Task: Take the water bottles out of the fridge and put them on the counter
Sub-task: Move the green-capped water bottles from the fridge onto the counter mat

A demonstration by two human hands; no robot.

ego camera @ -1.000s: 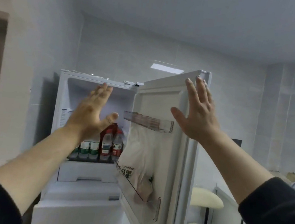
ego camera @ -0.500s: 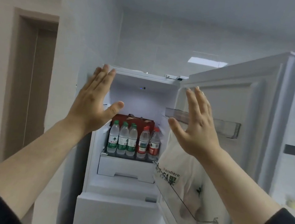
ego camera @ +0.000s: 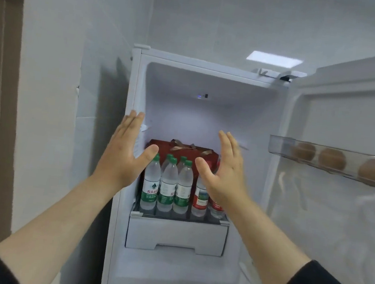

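Room: grey tiled walls, fridge (ego camera: 139,85) door swung right.
Shelf (ego camera: 180,218): water bottles (ego camera: 167,186) along front edge, red box (ego camera: 181,149) behind.
Left hand (ego camera: 123,153): spread, empty.
Right hand (ego camera: 222,169): spread, empty.

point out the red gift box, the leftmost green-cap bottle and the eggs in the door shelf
red gift box (ego camera: 206,154), head view, on its top front face
leftmost green-cap bottle (ego camera: 151,184), head view, on its body
eggs (ego camera: 332,158), head view, on the middle egg
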